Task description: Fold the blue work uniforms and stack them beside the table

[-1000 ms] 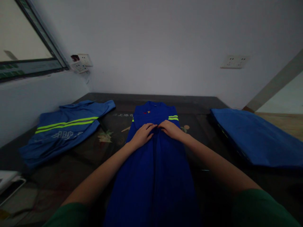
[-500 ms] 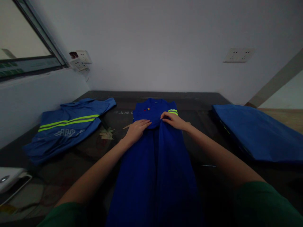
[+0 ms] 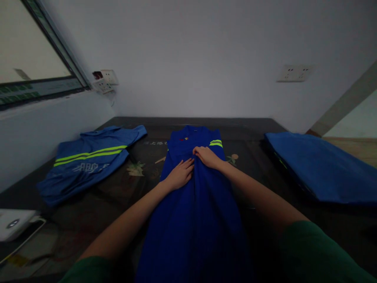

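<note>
A folded dark blue work jacket [image 3: 206,135] lies at the middle of the table, its collar toward the wall and a yellow-green striped band on its right side. From it, long blue trousers [image 3: 173,232] stretch toward me, with a dark line down their middle. My left hand [image 3: 181,175] rests flat on the blue cloth left of this line, fingers stretched out. Just beyond it and to the right, my right hand [image 3: 206,156] pinches the upper part of the trousers. How the two garments overlap under my hands is hard to make out.
On the left lies a lighter blue jacket [image 3: 97,147] with yellow-green stripes. A folded blue garment [image 3: 321,169] sits at the right. A white device [image 3: 17,224] with a cable is at the near left of the dark table [image 3: 253,145]. Sockets [image 3: 294,73] are on the wall.
My right hand has moved left and slightly nearer, bringing the pinched cloth to the middle. My left hand has slid nearer and right. The curved jacket hem between them is now covered.
</note>
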`<state>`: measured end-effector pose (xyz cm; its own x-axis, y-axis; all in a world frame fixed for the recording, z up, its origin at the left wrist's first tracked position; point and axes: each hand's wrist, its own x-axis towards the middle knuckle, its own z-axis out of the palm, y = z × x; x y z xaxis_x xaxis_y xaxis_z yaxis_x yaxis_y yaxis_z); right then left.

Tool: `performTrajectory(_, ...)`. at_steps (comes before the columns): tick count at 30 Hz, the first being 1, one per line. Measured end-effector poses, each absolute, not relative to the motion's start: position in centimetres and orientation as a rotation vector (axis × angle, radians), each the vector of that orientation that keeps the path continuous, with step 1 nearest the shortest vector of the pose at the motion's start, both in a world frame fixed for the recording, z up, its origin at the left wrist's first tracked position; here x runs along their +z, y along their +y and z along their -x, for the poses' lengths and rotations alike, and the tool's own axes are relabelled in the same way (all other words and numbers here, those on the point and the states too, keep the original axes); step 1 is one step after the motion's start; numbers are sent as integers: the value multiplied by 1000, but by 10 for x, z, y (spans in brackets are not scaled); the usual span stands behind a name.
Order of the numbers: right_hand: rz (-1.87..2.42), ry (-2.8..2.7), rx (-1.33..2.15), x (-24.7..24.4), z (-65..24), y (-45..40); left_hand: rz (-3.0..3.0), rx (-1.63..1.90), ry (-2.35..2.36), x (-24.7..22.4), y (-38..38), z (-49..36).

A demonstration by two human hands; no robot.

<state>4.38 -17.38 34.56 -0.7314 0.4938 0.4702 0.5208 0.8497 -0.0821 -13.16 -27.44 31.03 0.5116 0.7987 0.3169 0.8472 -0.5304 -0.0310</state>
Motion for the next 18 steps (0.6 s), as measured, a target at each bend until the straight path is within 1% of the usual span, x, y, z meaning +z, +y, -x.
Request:
performTrajectory(6, 811, -2608, -258, 330, -36, -177, 2560, -432, -1448, 306, -276, 133)
performTrajectory(9, 804, -2577, -380, 323, -39, -176, 2529, -525, -1509, 308, -283, 127)
performTrajectory(12, 803, -2559, -407, 323, -44, -171, 2502, -624, -1504, 310, -293, 113)
performTrajectory(15, 804, -2523, -396, 323, -54, -164, 2535, -541, -1481, 310, -300, 100)
performTrajectory(18, 952, -2441, -366, 318, -67, -151, 2579, -393, -1456, 309, -302, 97)
